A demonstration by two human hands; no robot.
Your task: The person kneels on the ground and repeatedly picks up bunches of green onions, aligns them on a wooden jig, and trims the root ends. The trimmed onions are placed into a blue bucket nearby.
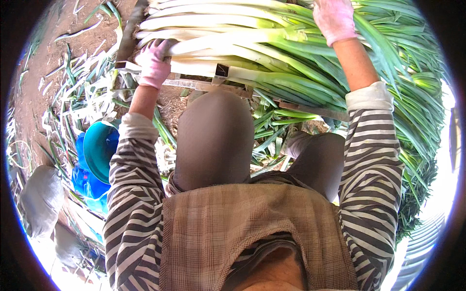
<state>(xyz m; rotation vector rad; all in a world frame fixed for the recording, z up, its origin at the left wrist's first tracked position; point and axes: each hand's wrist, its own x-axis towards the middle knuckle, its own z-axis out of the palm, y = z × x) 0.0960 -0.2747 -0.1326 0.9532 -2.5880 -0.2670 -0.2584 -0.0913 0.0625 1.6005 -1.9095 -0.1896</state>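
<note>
A thick layer of leeks or long green onions lies across a metal frame, white ends to the left, green leaves to the right. My left hand, in a pink-and-white glove with a dark-stained fingertip area, has its fingers curled around the white end of one stalk. Over the green leaves, at the top edge of the view, is my right hand, gloved too. Its fingers are partly cut off and turned away, so its hold is hidden. Broad leaves hang beside that wrist.
Leaf trimmings litter the earth floor on the left. A teal basin sits against a blue plastic item by my left arm. My knee is close to the frame. Piled leaves curve down the right side.
</note>
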